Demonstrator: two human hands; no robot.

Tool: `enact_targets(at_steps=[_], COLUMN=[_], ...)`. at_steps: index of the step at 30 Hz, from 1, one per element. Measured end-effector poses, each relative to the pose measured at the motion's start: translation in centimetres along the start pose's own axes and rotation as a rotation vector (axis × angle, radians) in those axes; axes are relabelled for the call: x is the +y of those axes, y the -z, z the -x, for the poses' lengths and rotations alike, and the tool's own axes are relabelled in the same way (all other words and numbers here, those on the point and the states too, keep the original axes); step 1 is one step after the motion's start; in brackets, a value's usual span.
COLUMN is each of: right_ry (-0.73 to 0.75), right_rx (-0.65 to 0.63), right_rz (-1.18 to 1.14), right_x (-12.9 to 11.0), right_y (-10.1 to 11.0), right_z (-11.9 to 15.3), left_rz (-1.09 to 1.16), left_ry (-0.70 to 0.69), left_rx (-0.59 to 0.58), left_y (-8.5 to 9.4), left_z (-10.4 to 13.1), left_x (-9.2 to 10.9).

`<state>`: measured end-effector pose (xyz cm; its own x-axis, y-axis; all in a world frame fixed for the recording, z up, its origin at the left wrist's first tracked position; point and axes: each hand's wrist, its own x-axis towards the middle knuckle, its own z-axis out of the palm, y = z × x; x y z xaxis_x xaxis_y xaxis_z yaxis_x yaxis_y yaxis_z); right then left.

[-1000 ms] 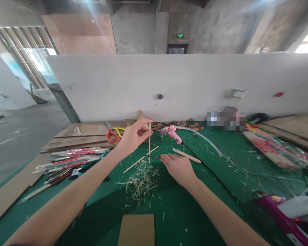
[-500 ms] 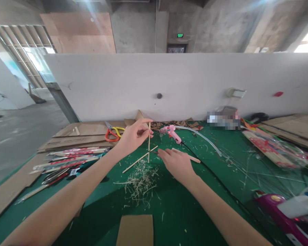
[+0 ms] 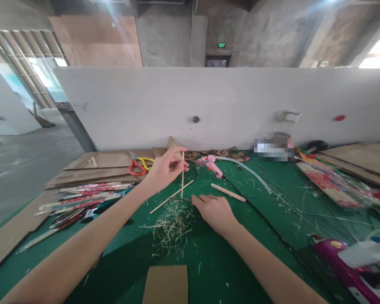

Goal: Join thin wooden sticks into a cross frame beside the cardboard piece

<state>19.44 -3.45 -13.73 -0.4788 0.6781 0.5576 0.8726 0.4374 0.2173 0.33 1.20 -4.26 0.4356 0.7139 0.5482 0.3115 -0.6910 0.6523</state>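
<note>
My left hand (image 3: 169, 166) pinches the upper part of a thin wooden stick (image 3: 182, 181), which stands nearly upright over the green table. In my right hand (image 3: 213, 210) is a thin dark tool (image 3: 182, 199), gripped between the fingertips, its shaft reaching left across the stick's lower end. Another thin stick (image 3: 158, 207) lies slantwise just behind the tool. Below them is a pile of curly wood shavings (image 3: 172, 226). To the right of the upright stick lie a pink glue gun (image 3: 213, 165) and a thicker wooden rod (image 3: 228, 192).
Scissors (image 3: 138, 165), cardboard (image 3: 95, 176) and wrapped sticks (image 3: 88, 196) are at the left. A cardboard piece (image 3: 166, 285) lies at the front. Plastic-wrapped packs (image 3: 335, 183) and a purple device (image 3: 338, 257) sit at the right. A white panel (image 3: 234, 105) stands behind.
My right hand has moved slightly down and towards me, uncovering the thicker rod. The dark tool now shows across the stick's lower end. My left hand keeps its hold.
</note>
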Motion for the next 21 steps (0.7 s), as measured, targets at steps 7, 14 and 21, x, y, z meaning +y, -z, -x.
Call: enact_targets(at_steps=[7, 14, 21], right_ry=[-0.086, -0.144, -0.134], right_rx=[0.013, 0.009, -0.008], right_rz=[0.003, 0.020, 0.053], right_x=[0.1, -0.2, -0.1], right_y=[0.1, 0.1, 0.0], right_z=[0.0, -0.2, -0.2], left_rz=[0.055, 0.061, 0.062], left_ry=[0.005, -0.037, -0.027], left_rx=[0.004, 0.058, 0.065], left_y=[-0.2, -0.6, -0.6], left_z=[0.1, -0.1, -0.1], left_x=[-0.4, -1.0, -0.8])
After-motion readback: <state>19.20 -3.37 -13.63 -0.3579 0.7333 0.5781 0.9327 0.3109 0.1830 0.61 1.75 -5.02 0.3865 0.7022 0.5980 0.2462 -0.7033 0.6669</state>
